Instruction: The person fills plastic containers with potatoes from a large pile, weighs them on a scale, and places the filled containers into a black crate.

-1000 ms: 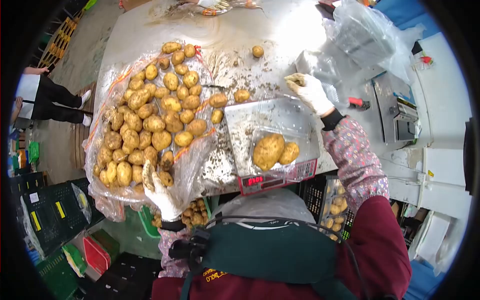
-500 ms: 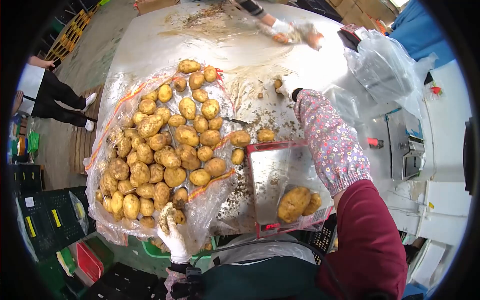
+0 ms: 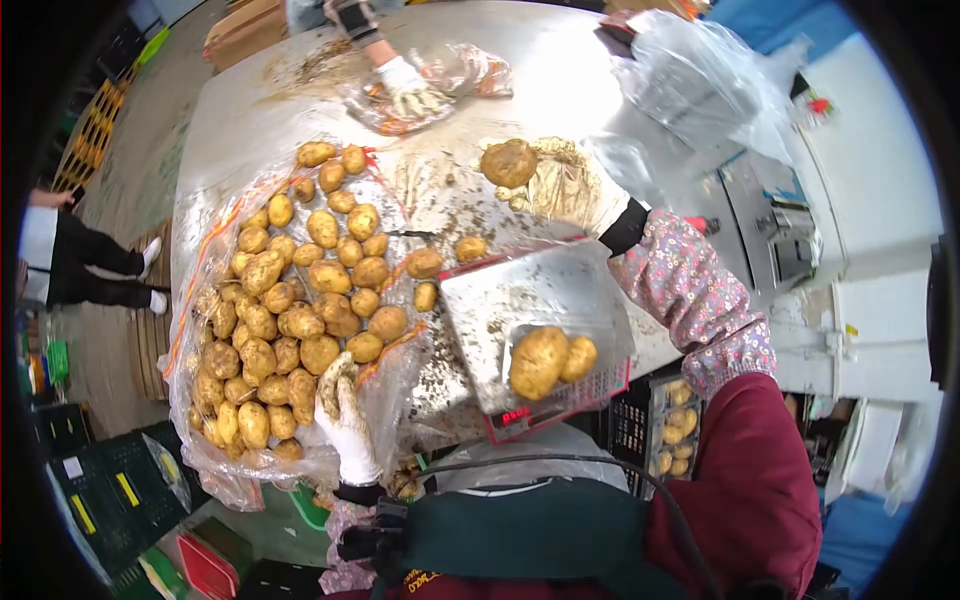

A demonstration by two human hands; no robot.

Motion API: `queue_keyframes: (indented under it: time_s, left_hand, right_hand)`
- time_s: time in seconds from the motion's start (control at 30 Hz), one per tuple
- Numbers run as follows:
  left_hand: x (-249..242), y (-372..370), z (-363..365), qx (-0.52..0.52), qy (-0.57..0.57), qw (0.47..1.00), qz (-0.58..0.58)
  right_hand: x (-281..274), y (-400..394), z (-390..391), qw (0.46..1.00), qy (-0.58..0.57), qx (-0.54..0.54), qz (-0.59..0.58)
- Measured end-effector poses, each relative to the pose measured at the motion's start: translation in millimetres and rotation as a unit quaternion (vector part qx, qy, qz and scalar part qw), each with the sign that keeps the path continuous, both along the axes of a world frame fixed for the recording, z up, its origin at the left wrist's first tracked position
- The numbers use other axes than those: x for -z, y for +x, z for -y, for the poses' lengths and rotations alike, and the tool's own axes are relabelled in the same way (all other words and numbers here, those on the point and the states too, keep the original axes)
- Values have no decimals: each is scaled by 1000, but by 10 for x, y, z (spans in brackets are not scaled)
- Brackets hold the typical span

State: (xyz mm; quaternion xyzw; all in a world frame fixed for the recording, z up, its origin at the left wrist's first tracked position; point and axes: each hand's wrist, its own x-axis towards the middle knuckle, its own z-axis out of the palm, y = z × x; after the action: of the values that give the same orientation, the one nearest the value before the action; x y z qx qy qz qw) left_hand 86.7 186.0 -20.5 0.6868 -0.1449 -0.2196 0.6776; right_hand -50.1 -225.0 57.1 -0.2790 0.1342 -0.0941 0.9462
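Observation:
My right hand (image 3: 570, 190), in a muddy white glove, is raised above the table and grips a potato (image 3: 508, 163) at its fingertips. My left hand (image 3: 345, 420), gloved with dirty fingertips, rests at the near right edge of a large potato pile (image 3: 265, 350). Its fingers are stretched out, with nothing visible between them. The pile lies on an opened clear plastic bag (image 3: 185, 400) with red-orange stripes. Between my arms stands a red-framed scale (image 3: 480, 300) with a lit red display. On its metal plate, a large potato (image 3: 540, 362) and a smaller potato (image 3: 578, 358) lie in clear plastic.
Across the table a co-worker's gloved hand (image 3: 410, 90) presses on a crumpled printed bag (image 3: 480, 72). Clear plastic bags (image 3: 700, 90) lie at the far right. A black crate (image 3: 630, 430) and packed potatoes (image 3: 680, 425) are below the scale. Another person (image 3: 85, 250) stands at left.
My right hand has lifted a potato from the table and drawn it nearer. The co-worker's hand has moved left with the bag. My left hand stays by the pile; the view has shifted.

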Motion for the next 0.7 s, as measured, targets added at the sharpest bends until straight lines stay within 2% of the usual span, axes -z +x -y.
queue_keyframes:
  time_s: [0.1,0.13,0.17,0.23,0.4,0.47,0.5,0.57,0.63,0.7]
  left_hand:
    - [-137,-183,328,48,-27,996,65]
    - [-185,-256,445,76,-15,991,114]
    - [-236,-349,531,104,-1,982,159]
    - [-490,-619,803,182,-27,955,233]
    - [-427,-1211,1175,315,-45,890,326]
    - [-499,-1417,1318,398,60,819,409]
    - [-523,-1510,1378,405,58,813,413]
    - [-546,-1651,1497,400,102,680,606]
    - [-394,-1698,1641,427,113,653,615]
    - [-390,-1746,1745,449,212,626,602]
  right_hand:
    - [-117,-444,-226,999,-36,21,-30]
    - [-422,-623,-463,993,-102,10,-55]
    - [-431,-822,-590,994,-92,24,-61]
    - [-450,-1138,-743,981,-193,28,-15]
    - [-354,-1853,-1126,987,-134,87,-16]
    - [-364,-2004,-1243,986,-129,108,4]
    - [-363,-2062,-1295,985,-124,118,21]
    - [-287,-2153,-1360,981,-125,147,11]
    - [-248,-2214,-1431,977,-123,174,16]
    - [-289,-2263,-1525,977,-122,175,20]
